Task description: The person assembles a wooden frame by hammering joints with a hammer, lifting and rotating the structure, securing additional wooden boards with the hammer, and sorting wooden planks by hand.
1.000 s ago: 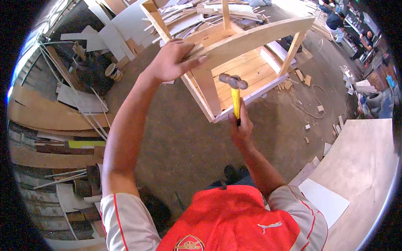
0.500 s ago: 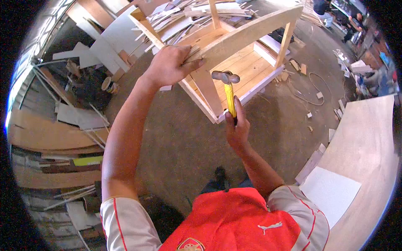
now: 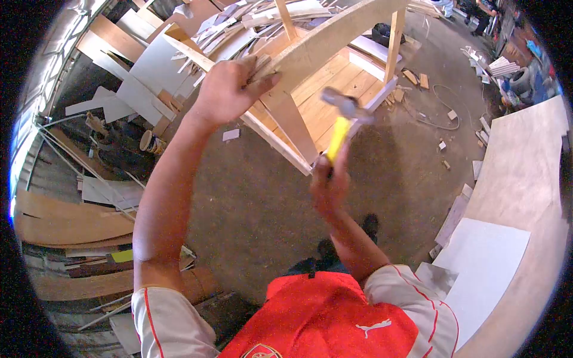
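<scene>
My left hand [image 3: 230,89] is wrapped over the top corner of a wooden frame [image 3: 325,45], its thumb on the near face of the curved rail. The frame has upright legs and a slatted plank panel [image 3: 334,83] inside. In my right hand [image 3: 329,182] is a hammer [image 3: 339,136] with a yellow handle, held upright. Its metal head is blurred and stands in front of the frame's lower right edge, apart from my left hand.
Scrap wood [image 3: 239,36] is piled behind the frame. Boards [image 3: 77,221] lie stacked at the left. On the right are a large plywood sheet [image 3: 513,161] and a white panel [image 3: 486,274]. Offcuts dot the floor, and a person [image 3: 484,15] is at the far right.
The view has shifted, and the frame sits further left and higher in it. The hammer's head has tilted to the right. My left hand has kept its grip on the frame's corner.
</scene>
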The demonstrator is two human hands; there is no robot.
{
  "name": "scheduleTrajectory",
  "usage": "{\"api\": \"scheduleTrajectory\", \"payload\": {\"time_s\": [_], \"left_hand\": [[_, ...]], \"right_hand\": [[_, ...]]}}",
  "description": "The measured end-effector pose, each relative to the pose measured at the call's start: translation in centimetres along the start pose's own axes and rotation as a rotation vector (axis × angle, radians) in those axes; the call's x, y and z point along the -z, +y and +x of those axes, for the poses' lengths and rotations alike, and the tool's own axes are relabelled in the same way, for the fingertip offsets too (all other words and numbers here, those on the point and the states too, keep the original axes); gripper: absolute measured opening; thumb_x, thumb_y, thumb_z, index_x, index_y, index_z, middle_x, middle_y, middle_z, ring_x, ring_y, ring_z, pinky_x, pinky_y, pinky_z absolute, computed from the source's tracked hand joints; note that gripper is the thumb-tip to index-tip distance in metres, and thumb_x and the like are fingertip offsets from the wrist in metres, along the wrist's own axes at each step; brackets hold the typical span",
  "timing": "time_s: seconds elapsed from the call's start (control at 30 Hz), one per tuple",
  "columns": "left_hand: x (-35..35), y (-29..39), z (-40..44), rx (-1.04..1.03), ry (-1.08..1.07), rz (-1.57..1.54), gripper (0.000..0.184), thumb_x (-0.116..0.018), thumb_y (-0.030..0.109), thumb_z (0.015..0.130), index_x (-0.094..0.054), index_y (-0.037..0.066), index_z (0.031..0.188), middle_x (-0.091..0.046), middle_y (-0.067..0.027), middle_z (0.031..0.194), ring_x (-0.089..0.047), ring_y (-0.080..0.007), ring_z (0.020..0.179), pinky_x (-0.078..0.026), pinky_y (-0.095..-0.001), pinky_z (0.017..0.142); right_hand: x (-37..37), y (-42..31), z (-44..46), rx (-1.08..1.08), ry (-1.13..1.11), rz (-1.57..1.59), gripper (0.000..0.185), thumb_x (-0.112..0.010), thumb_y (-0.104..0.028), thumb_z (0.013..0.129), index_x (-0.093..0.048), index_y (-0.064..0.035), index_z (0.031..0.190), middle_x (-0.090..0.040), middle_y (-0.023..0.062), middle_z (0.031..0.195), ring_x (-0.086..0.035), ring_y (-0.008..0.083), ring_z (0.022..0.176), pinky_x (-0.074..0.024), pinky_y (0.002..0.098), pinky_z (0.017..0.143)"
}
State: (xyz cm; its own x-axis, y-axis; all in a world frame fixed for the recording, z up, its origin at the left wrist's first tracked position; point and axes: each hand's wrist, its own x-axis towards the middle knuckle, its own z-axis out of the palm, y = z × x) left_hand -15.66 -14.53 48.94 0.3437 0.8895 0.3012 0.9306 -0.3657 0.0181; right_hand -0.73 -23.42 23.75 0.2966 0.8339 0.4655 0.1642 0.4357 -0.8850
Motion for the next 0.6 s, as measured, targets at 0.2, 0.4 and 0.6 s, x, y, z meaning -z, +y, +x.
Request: {"api": "scheduleTrajectory", "payload": {"time_s": [0.2, 0.4, 0.6], "left_hand": [[0.0, -0.2, -0.1, 0.029, -0.012, -0.056, 0.051, -0.068, 0.048, 0.088, -0.057, -0.001, 0.077, -0.059, -0.0242, 0.068, -0.061, -0.0437, 0.070, -0.046, -0.0499, 0.065], [-0.8, -0.8, -0.1, -0.024, 0.031, -0.103, 0.052, -0.067, 0.049, 0.089, -0.059, -0.001, 0.079, -0.060, -0.0239, 0.068, -0.063, -0.0426, 0.071, -0.047, -0.0499, 0.065], [0.0, -0.3, -0.2, 0.018, 0.007, -0.074, 0.054, -0.067, 0.051, 0.088, -0.062, -0.002, 0.080, -0.062, -0.0241, 0.071, -0.065, -0.0422, 0.073, -0.048, -0.0496, 0.068]], "right_hand": [[-1.4, -0.1, -0.9, 0.047, 0.094, 0.052, 0.055, -0.057, -0.012, 0.100, -0.039, -0.0057, 0.152, -0.070, 0.0150, 0.090, -0.066, 0.0232, 0.072, -0.0529, 0.0369, 0.066], [-3.3, 0.3, -1.2, 0.108, 0.080, 0.055, 0.054, -0.056, -0.013, 0.101, -0.039, -0.0019, 0.150, -0.066, 0.0243, 0.120, -0.070, 0.0260, 0.098, -0.0544, 0.0349, 0.080], [-1.8, -2.2, -1.5, -0.087, 0.057, 0.073, 0.053, -0.056, -0.012, 0.100, -0.041, -0.0049, 0.150, -0.067, 0.0229, 0.117, -0.069, 0.0234, 0.096, -0.0537, 0.0331, 0.079]]}}
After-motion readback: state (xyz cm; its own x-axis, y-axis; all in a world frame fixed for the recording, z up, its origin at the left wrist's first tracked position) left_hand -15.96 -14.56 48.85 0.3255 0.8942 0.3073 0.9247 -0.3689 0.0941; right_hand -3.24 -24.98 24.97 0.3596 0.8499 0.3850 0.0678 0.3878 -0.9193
